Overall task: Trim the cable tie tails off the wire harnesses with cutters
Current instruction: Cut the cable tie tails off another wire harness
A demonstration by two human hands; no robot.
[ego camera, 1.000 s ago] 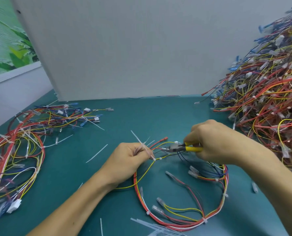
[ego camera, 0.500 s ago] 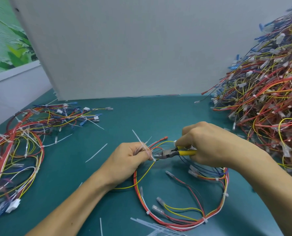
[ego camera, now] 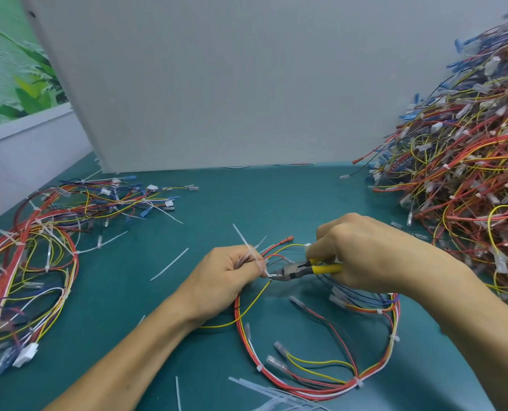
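Left hand [ego camera: 232, 274] is curled, knuckles up, pinching a white translucent cable tie tail [ego camera: 244, 242] on the red, yellow and white wire harness [ego camera: 356, 383], which is looped on the teal counter [ego camera: 246, 203] between the forearms. Right hand [ego camera: 362, 256] is clamped round yellow-handled cutters [ego camera: 303, 269], tip set at the tie beside the left fingers. A tall heap of multicoloured harnesses [ego camera: 469, 161] is piled at right.

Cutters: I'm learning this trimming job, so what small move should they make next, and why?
Probably squeeze the cutters shut to snip. Held in the right hand, their tips sit at the base of the cable tie tail, which the left hand pinches against the wire harness. Whether the blades are biting is too small to tell.
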